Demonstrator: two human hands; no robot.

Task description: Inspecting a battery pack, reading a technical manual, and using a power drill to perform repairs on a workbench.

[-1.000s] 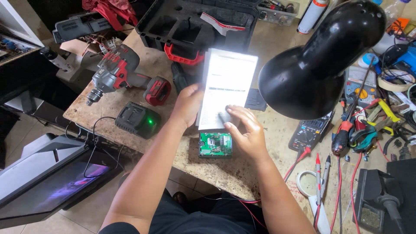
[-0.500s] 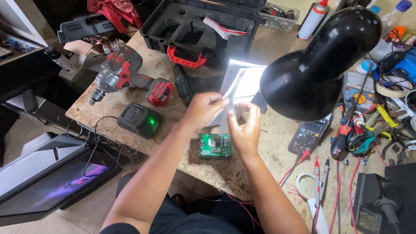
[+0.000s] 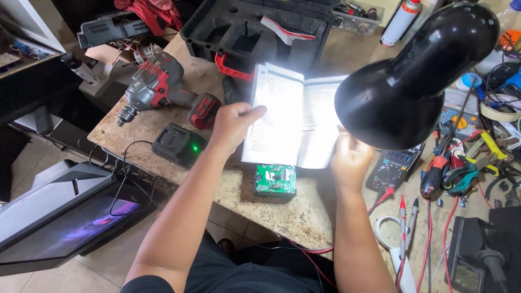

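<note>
I see my left hand (image 3: 232, 123) closed on the left edge of an open white booklet (image 3: 293, 119), thumb lying across the page and the grip pinched tight on the paper. My right hand (image 3: 351, 158) is at the booklet's lower right corner, fingers curled up under the page — part of that hand sits beneath the black lamp shade (image 3: 410, 76), so I cannot tell how firmly it grips, only that it is touching the paper. The booklet is held open above the speckled surface (image 3: 304, 214), brightly lit by the lamp, its spine running away from me. Just below its lower edge a small green circuit board (image 3: 275, 180) lies flat on the surface, between my two wrists. To the left of my left hand sits a black charger block with a green light (image 3: 178, 144), and beyond it a red and grey power drill (image 3: 163, 89) lies on its side. Behind the booklet an open black tool case (image 3: 255, 30) rests on the surface — its moulded compartments look mostly bare, with a folded white and red leaflet (image 3: 285, 28) lying in one recess and a red latch at its front edge. To the right, a black multimeter (image 3: 393, 168) lies near my right hand, with red probe leads (image 3: 402, 209) beside it.
</note>
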